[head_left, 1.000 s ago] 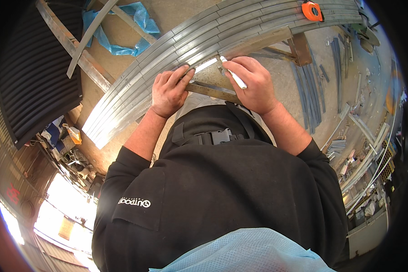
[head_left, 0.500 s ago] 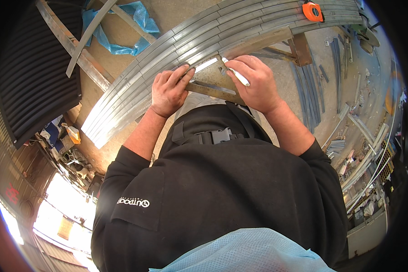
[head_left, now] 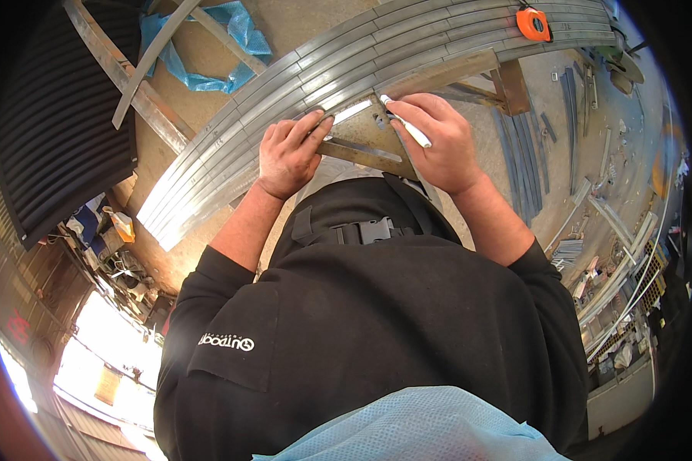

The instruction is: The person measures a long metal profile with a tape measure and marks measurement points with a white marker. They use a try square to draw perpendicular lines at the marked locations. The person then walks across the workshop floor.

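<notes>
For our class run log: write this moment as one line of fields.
left hand: presses try square | right hand: holds white marker | surface: flat metal bars | nearby: orange tape measure
</notes>
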